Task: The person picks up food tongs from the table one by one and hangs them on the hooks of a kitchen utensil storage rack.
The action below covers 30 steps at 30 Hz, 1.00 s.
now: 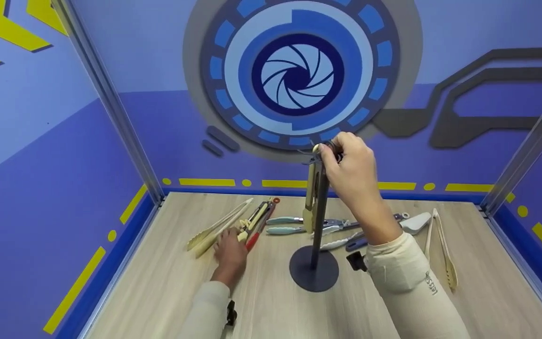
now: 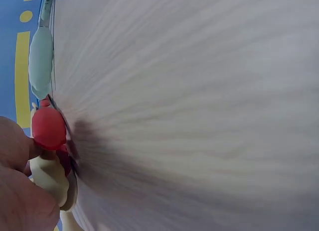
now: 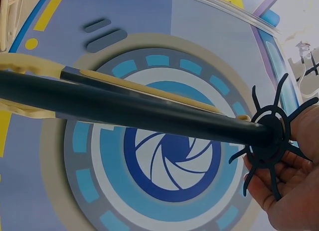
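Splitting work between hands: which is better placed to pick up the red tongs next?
Left, likely: the left hand is low, beside the red tongs, while the right hand is up at the dark stand's top.

The hook stand (image 1: 314, 277) looks like smooth, matt metal; the tabletop (image 1: 271, 306), matt wood grain. Corner posts (image 1: 110, 99) resemble bare metal, the sleeves (image 1: 407, 266) matt cloth, the red tong tip (image 2: 49, 129) smooth plastic.

The left arm (image 1: 205, 310) reaches forward and low, the left hand (image 1: 231, 256) with its back upward, thumb and fingers pinching. The right arm (image 1: 414, 287) stretches higher, the right hand (image 1: 353, 172) raised and gripping, thumb on its left side.
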Motion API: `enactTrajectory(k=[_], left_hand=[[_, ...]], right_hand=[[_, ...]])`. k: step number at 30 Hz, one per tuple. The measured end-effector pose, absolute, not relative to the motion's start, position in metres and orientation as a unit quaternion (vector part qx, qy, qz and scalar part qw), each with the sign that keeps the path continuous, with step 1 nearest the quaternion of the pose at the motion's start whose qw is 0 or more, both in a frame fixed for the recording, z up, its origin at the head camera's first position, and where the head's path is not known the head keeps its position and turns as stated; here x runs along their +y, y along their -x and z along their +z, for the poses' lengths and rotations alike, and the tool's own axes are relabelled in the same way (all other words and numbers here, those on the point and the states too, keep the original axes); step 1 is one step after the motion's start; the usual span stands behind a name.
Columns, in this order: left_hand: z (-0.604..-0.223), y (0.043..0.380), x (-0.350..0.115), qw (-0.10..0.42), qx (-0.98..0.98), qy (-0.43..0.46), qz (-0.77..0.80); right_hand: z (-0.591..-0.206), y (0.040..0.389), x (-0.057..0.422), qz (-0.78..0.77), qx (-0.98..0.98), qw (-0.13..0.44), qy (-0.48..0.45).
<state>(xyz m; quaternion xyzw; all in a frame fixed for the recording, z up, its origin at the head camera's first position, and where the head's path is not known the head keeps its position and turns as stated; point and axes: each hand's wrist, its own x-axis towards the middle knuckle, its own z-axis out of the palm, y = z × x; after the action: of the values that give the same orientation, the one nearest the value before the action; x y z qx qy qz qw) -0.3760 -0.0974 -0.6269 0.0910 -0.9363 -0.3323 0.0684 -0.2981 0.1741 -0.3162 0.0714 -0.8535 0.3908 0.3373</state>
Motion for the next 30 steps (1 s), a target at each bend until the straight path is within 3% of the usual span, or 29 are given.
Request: enactTrajectory(k=[7, 19, 30], left_hand=[[-0.628, 0.375, -0.102, 0.062, -0.915, -0.082, -0.389], [-0.636, 0.375, -0.111, 0.101, -0.892, -0.051, -0.438], [-0.620, 0.364, -0.114, 0.105, -0.876, -0.028, -0.470]], right_hand=[[-0.315, 0.298, 0.174, 0.387, -0.855, 0.338, -0.065], [-0.317, 0.299, 0.172, 0.396, -0.850, 0.341, -0.073], [-0.317, 0.299, 0.173, 0.396, -0.851, 0.337, -0.069]])
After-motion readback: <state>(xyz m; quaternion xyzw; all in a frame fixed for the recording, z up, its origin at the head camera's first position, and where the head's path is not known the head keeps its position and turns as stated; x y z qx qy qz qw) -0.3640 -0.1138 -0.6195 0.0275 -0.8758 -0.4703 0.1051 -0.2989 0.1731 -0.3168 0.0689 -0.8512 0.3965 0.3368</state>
